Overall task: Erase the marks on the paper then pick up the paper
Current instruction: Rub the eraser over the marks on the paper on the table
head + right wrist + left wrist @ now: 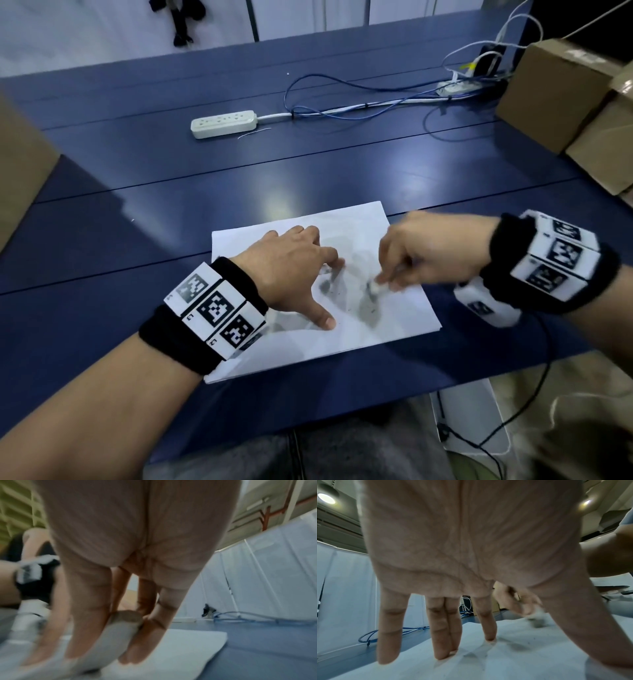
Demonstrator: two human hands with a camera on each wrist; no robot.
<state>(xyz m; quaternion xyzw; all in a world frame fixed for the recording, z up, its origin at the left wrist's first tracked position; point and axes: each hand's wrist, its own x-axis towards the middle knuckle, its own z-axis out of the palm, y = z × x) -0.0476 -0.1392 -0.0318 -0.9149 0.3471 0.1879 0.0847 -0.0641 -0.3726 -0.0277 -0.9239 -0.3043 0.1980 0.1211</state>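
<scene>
A white sheet of paper (404, 308) lies on the blue table near its front edge, with dark crumbs scattered on it. My left hand (301, 274) rests spread on the sheet, straight fingertips (440, 654) and thumb pressing it flat. My right hand (411, 253) pinches a whitish eraser (376, 287) between thumb and fingers and holds its tip on the paper, just right of the left hand. The eraser (120, 626) sits blurred between the fingers in the right wrist view. It also appears, smeared, against the paper (522, 662) in the left wrist view. No pencil marks can be told apart from the shadows.
A white power strip (224, 123) lies behind the paper, its cord and blue cables (342, 109) running to the back right. Cardboard boxes (561, 96) stand at the right edge, another box (20, 164) at the left. A black cable (520, 407) hangs from my right wrist.
</scene>
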